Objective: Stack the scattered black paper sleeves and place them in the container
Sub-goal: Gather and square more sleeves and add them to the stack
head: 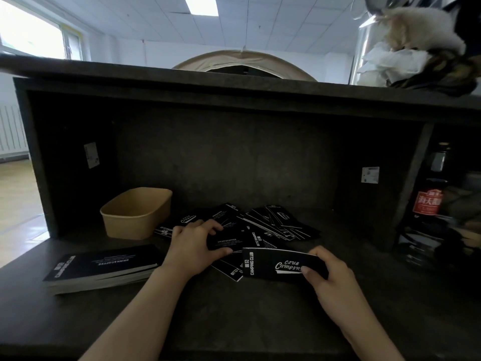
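Several black paper sleeves (276,224) with white print lie scattered in a loose heap on the dark counter. My left hand (194,243) grips one sleeve (226,241) at the heap's left side, fingers over its top edge and thumb under. My right hand (329,277) pinches the right end of another sleeve (270,264), marked "Camping Club", just in front of the heap. A neat stack of sleeves (101,268) lies at the left. The tan paper container (136,213) stands behind that stack, with nothing showing inside.
The dark counter (234,316) sits inside a recessed dark shelf with a low top board (234,79) overhead. A dark bottle with a red label (428,201) and other clutter stand at the right. Cloths are piled on the top board at the right.
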A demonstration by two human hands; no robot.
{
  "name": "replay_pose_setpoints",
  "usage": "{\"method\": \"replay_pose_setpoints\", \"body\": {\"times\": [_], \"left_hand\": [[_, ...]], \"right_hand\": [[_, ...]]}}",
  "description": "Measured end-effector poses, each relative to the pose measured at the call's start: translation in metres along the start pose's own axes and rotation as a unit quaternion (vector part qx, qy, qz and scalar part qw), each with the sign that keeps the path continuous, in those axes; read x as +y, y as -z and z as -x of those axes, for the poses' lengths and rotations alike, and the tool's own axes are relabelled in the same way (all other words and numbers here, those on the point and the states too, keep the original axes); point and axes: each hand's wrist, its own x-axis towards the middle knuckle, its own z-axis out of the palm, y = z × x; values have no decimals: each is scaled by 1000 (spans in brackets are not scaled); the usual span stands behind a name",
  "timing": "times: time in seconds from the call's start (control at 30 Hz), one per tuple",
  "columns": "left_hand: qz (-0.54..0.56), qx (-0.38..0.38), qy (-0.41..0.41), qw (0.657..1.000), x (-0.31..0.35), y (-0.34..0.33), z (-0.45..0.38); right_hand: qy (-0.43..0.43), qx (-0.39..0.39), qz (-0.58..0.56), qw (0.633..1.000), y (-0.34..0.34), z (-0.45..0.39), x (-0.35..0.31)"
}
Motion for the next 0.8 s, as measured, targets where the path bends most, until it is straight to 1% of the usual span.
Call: {"method": "replay_pose_setpoints", "body": {"times": [0.2, 0.3, 0.33, 0.43, 0.5, 0.57, 0.63, 0.7, 0.8], "left_hand": [[53, -9, -11, 998, 4, 4, 3], [64, 10, -49, 997, 8, 7, 2], [83, 13, -61, 995, 9, 9, 2], [188, 12, -87, 978, 13, 12, 1], [218, 4, -103, 970, 17, 13, 3], [249, -26, -109, 962, 22, 14, 5], [302, -81, -118, 943, 29, 16, 8], [325, -133, -132, 927, 40, 18, 15], [381, -192, -124, 896, 58, 17, 27]], "right_hand": [[2, 1, 0, 1000, 0, 0, 0], [9, 3, 3, 1000, 0, 0, 1], [12, 3, 3, 1000, 0, 0, 2], [20, 4, 4, 1000, 0, -1, 3], [22, 5, 5, 1000, -1, -2, 5], [13, 8, 4, 1000, -1, -4, 7], [1, 16, 8, 1000, -3, -6, 8], [-5, 15, 20, 1000, -5, -7, 8], [28, -11, 51, 998, -5, -7, 8]]}}
